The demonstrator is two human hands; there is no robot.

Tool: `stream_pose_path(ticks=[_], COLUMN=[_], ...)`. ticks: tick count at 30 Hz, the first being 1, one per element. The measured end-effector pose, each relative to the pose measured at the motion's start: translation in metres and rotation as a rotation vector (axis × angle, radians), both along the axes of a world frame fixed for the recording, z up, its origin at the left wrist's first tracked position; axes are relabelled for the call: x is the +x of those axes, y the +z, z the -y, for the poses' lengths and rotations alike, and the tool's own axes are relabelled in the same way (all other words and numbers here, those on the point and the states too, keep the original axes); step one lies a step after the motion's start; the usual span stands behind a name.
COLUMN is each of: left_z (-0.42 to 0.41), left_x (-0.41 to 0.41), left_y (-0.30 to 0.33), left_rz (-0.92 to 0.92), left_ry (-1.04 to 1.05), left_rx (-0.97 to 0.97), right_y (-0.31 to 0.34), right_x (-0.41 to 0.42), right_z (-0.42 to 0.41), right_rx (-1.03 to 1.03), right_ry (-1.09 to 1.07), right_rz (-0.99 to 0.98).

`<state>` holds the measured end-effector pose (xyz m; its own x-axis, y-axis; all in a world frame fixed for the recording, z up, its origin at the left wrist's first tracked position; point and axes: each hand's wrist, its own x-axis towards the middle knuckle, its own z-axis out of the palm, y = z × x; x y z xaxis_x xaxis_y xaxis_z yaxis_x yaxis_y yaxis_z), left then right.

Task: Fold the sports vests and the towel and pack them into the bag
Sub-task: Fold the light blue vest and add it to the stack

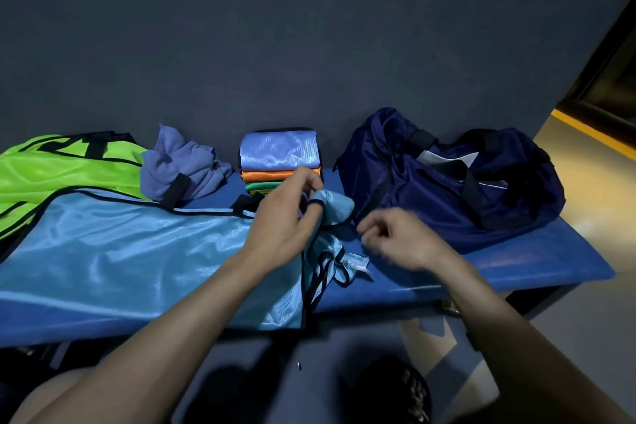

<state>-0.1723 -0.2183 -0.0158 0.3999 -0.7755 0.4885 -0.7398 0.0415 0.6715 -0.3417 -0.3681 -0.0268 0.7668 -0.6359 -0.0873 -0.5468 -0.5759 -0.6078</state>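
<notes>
Vest (137, 251) lies spread on the counter (499, 265), its bunched shoulder pinched in the left hand (285, 217) for straightening; the blurred right hand (389, 237) seems curled, empty. Bag (457, 179) waits beside.

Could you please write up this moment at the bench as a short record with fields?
surface: blue bench
in work: light blue vest spread flat on the bench
left hand: grips the vest's bunched end
right hand: blurred, fingers curled, grip unclear
folded stack: blue on top, then orange, then green, at the wall
still unfolded: green vest at far left; crumpled purple towel
bag: navy, open, at right
</notes>
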Motion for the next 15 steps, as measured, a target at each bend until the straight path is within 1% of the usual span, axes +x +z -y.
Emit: stream_pose_path(ticks=[1,2,5,7,10,12,14,15], left_z=[-0.002,-0.003,-0.006,-0.008,-0.012,-0.014,-0.016,-0.016], left_x=[0.001,0.002,0.001,0.001,0.001,0.002,0.003,0.003], left_y=[0.002,0.003,0.004,0.005,0.006,0.005,0.005,0.005], left_rz=[-0.054,-0.097,-0.19,-0.199,-0.176,-0.153,-0.146,-0.147], left_ry=[-0.03,-0.048,-0.063,-0.065,-0.06,-0.051,-0.044,-0.043], left_rx=[-0.007,-0.015,-0.041,-0.034,-0.03,-0.031,-0.035,-0.034], right_y=[-0.003,-0.005,-0.013,-0.02,-0.022,-0.015,-0.01,-0.01], right_x=[-0.002,-0.002,0.005,0.013,0.022,0.025,0.028,0.029], right_z=[-0.002,-0.003,-0.004,-0.008,-0.016,-0.02,-0.027,-0.031], right_rx=[0.048,0.086,0.121,0.106,0.166,0.194,0.125,0.028], right_ry=[0.076,0.124,0.097,0.07,0.041,0.02,-0.003,-0.005], right_rz=[-0.098,-0.146,-0.122,-0.115,-0.087,-0.115,-0.189,-0.239])
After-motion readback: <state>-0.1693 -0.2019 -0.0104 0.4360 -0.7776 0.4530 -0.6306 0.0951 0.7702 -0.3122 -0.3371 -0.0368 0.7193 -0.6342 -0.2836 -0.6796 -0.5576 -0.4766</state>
